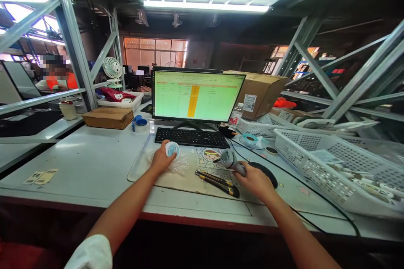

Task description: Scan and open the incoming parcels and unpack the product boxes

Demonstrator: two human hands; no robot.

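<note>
My left hand [161,159] grips a small round white container [172,149] over a crumpled clear plastic bag [176,164] on the desk mat [189,180]. My right hand [255,180] is closed round the handle of a grey handheld barcode scanner [230,160], whose head points left toward the container. A yellow and black utility knife [217,181] lies on the mat between my hands. A black keyboard [192,137] and a monitor [196,96] showing a green spreadsheet stand behind.
White plastic baskets [318,164] fill the right side of the desk. A cardboard box [107,117], blue tape roll [140,124] and larger carton [261,92] sit farther back. Another person in orange [57,77] sits at far left. Steel rack posts [75,50] frame the bench.
</note>
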